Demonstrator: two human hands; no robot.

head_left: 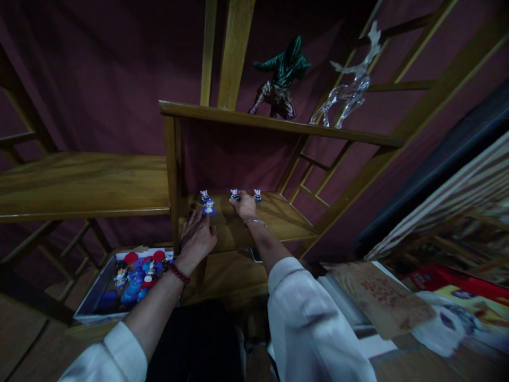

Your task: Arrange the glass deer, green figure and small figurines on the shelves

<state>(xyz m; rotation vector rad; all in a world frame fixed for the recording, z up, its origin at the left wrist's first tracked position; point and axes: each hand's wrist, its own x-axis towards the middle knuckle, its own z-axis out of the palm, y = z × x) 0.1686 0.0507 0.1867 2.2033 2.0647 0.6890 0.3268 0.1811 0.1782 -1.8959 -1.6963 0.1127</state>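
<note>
Several small figurines stand on a wooden shelf (234, 233). Along its back are three dark-based ones with white heads: a left figurine (204, 197), a middle figurine (234, 194) and a right figurine (257, 196). In front of the left one stands a purple figurine (209, 207). My left hand (198, 236) lies at the shelf's left side, fingers stretched and thumb apart, its fingertips close to the purple figurine's base; I cannot tell whether they touch. My right hand (244, 206) reaches deeper, its fingers closed at the middle figurine, partly hiding its base.
On the upper shelf (238, 116) stand a green-hooded statue (280, 79) and a clear deer figure (350, 90). A box (89, 305) of figurines and coloured discs sits low left. At right are cardboard (382, 297) and plastic packaging (441, 323). A wooden divider (172, 175) stands left.
</note>
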